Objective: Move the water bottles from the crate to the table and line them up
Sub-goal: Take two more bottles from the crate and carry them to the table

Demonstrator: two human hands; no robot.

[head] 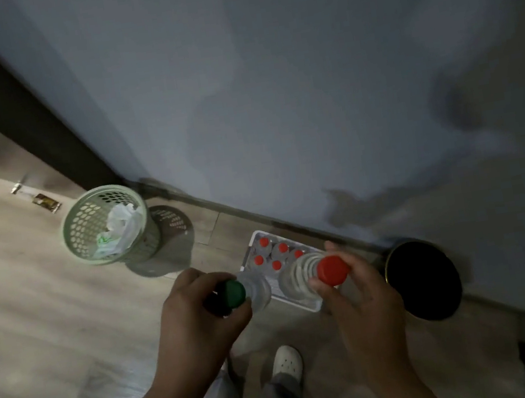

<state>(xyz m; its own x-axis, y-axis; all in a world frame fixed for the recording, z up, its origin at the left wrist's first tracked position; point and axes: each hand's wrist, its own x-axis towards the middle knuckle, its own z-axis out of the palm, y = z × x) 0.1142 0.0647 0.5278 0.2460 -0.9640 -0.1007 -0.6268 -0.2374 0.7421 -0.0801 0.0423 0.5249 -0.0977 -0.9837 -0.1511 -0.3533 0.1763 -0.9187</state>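
A white crate [248, 252] stands on the floor against the wall, with several clear red-capped water bottles [279, 252] upright inside. My left hand [193, 318] grips a clear bottle with a green cap [234, 293] by its neck, held above the crate's near left corner. My right hand [361, 300] pinches a second clear bottle by its red cap [332, 270], hanging over the crate's near right end. No table is in view.
A pale green perforated waste basket [95, 230] with crumpled paper stands left of the crate. A black round object [423, 280] sits by the wall at right. My legs and a white shoe [287, 362] are below the hands. Small litter [47, 202] lies far left.
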